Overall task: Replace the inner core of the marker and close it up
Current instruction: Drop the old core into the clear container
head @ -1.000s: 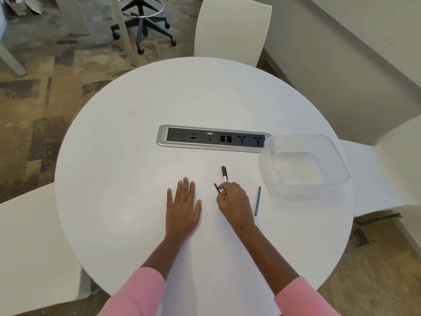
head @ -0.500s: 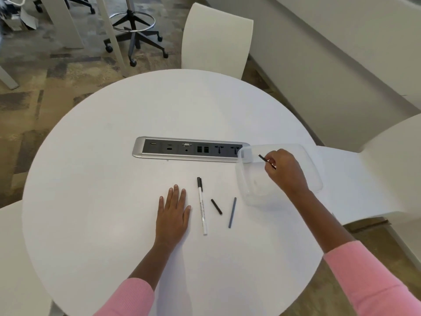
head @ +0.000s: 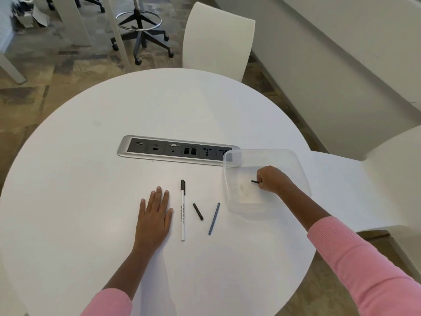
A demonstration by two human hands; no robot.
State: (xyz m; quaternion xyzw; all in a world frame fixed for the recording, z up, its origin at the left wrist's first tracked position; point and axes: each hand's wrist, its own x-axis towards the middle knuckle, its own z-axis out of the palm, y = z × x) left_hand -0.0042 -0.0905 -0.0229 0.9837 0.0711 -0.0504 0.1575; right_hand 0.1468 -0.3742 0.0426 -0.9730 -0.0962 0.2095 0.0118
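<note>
Marker (head: 182, 213) lies on the round white table (head: 91, 179) just right of my left hand, a slim white barrel with black print along it and a black cap with a clip at the far end, pointing away from me. Biggest of all is that table, with a silver and black socket panel (head: 177, 151) set into its middle. At the panel's right end stands a clear plastic tub (head: 300, 179), whose near left corner overlaps the panel. My right hand (head: 272, 179) is down inside the tub, clenched round a short black piece (head: 255, 181); only its tip pokes out of my fist, so I cannot tell what it is. My left hand (head: 155, 215) rests flat on the table, fingers spread, gripping nothing. Right of the marker lies a thin grey-blue core (head: 214, 218), and between the two a small black plug (head: 198, 211), each apart from the others. Both my pink sleeves (head: 364, 270) are cut off at the bottom edge
</note>
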